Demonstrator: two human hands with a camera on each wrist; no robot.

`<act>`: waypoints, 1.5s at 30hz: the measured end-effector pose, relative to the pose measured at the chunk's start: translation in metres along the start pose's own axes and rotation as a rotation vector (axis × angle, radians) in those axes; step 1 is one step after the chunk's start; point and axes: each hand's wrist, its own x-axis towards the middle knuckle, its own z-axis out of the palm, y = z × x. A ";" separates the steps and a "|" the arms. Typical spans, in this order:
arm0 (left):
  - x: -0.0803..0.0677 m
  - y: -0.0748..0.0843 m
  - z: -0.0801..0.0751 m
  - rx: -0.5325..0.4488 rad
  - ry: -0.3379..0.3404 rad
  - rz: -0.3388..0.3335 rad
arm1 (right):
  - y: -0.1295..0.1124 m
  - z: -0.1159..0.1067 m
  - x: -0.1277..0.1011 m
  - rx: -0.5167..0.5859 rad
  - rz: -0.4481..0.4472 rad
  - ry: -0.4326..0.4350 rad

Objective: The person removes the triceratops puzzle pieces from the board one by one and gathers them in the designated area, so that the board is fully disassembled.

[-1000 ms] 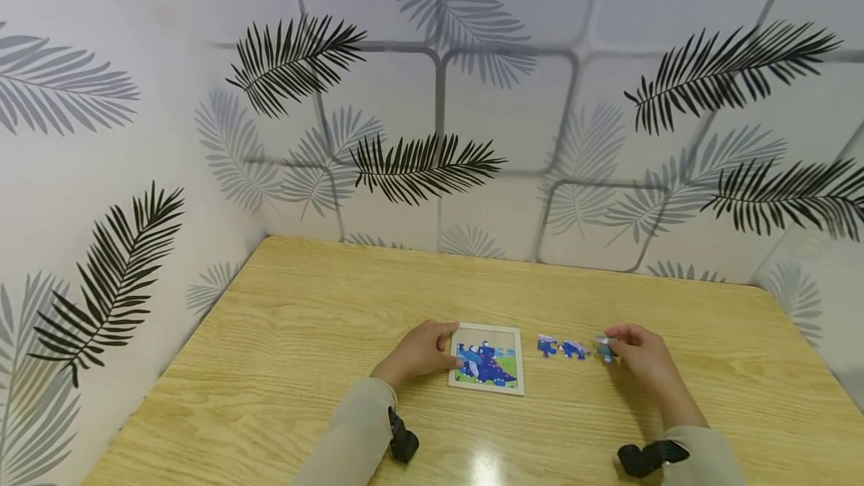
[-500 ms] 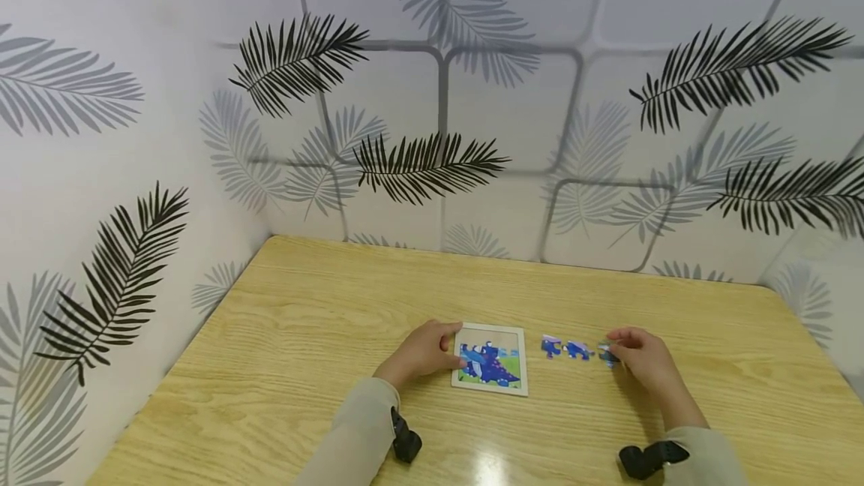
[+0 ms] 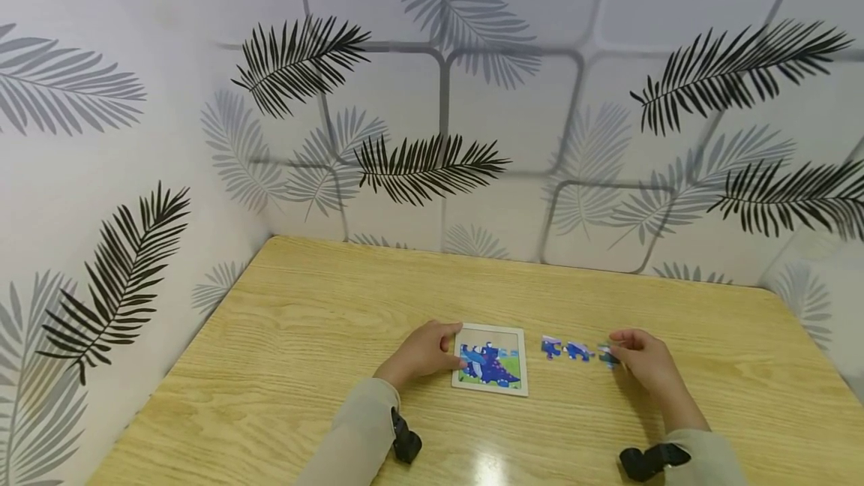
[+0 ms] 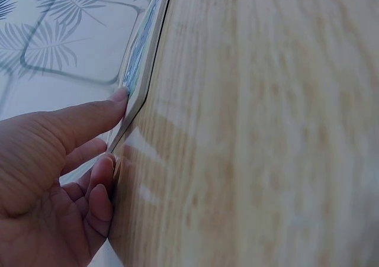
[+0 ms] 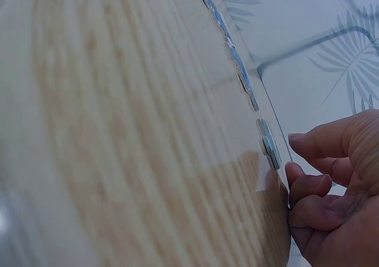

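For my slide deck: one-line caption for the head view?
Left hand steadies a puzzle board; right hand touches a loose piece on the table.

Wooden table [image 3: 304, 321] (glossy) against leaf-patterned walls [image 3: 472, 96].

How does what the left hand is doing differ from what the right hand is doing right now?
The left hand rests on the left edge of the puzzle board, thumb on its rim; the right hand is at a loose puzzle piece, fingertips touching it. The board is a framed square with pieces in it; the piece is small and lies apart on the table, in a row with two others. Both hands rest low on the table.
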 end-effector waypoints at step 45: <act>0.001 0.000 -0.001 0.027 -0.047 -0.023 | -0.062 0.071 0.000 0.031 -0.094 -0.113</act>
